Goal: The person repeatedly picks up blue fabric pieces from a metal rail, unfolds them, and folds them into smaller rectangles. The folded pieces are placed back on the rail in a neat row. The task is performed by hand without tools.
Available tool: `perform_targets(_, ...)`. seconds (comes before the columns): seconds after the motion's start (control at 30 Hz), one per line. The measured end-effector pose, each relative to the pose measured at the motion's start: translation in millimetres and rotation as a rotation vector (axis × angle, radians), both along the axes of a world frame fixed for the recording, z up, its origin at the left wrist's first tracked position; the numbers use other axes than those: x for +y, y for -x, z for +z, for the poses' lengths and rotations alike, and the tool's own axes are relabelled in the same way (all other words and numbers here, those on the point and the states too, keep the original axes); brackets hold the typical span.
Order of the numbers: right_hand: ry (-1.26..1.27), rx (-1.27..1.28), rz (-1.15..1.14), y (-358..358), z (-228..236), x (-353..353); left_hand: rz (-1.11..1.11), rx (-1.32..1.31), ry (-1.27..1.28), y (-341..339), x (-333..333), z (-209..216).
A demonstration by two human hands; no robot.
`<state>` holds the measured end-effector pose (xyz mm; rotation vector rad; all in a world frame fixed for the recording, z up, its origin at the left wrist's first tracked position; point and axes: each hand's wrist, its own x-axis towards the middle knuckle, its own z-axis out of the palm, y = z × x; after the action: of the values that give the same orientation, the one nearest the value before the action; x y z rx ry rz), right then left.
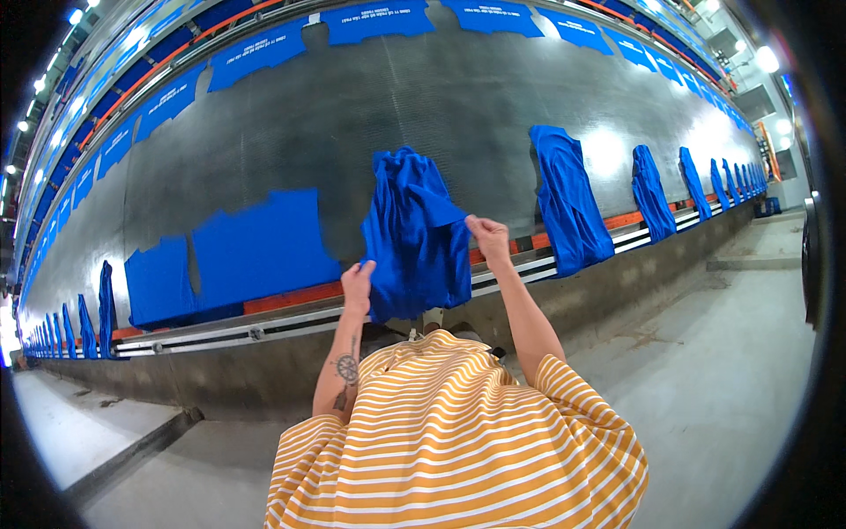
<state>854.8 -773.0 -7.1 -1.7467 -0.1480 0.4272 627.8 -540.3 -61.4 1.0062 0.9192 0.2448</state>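
A crumpled blue fabric panel, like a cut garment piece, hangs partly over the near edge of the long dark table. My left hand pinches its lower left edge. Higher up on the other side, my right hand grips its right edge, pulling a fold out taut. Both hands have fingers closed on the cloth. Just left of it, a blue fabric piece lies spread flat on the table, beside another flat piece.
Bunched blue pieces drape over the table's near edge to the right, and more to the left. Flat blue pieces with white printing line the far side. A metal rail runs along the front, above a concrete base.
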Motion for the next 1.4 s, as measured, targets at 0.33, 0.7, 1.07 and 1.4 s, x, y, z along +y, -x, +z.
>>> perform_targets(0.33, -0.568, 0.960, -0.051, 19, 7, -118, 0.054, -0.330, 0.468, 117, -17, 72)
perform_targets(0.7, -0.263, 0.957, -0.032, 30, 37, -164, -0.110, -0.372, 0.880, 111, -31, 36)
perform_targets(1.07, -0.108, 0.829, -0.027, 0, 67, -163, -0.327, 0.057, 0.614, 50, -29, 62)
perform_targets(1.4, -0.027, 0.481, 0.044, -84, 130, -82, -0.067, -0.064, 0.243, -6, 67, 128)
